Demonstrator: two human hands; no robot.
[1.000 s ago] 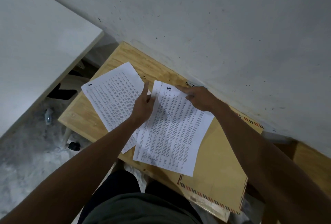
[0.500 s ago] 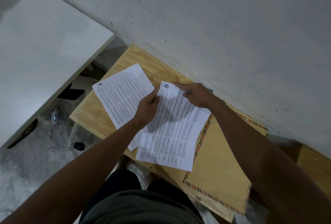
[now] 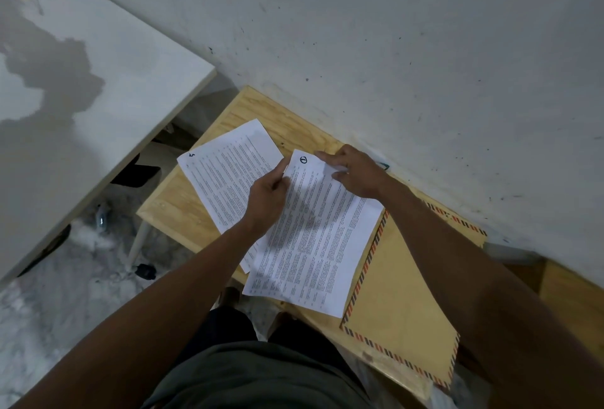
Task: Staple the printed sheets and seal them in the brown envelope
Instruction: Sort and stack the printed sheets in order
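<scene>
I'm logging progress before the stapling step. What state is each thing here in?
Sheet marked 1: flat on the table, its near right corner over the envelope, held at its top by both hands.
Other sheet: flat, partly under the first, not stapled to it.
Envelope: flat on the table, no sheets inside.
Left hand: pinches the marked sheet's top left edge.
Right hand: fingers press its top right corner.

Bare wood shows at the desk (image 3: 183, 212)'s left corner and along its far edge, room for a hand there. The wall (image 3: 392, 65) runs tight against the far edge, blocking any approach from behind. Printed sheets (image 3: 313, 238) fill the middle; the brown envelope (image 3: 402, 304) covers the right part, right forearm (image 3: 474, 278) crossing above it.
</scene>
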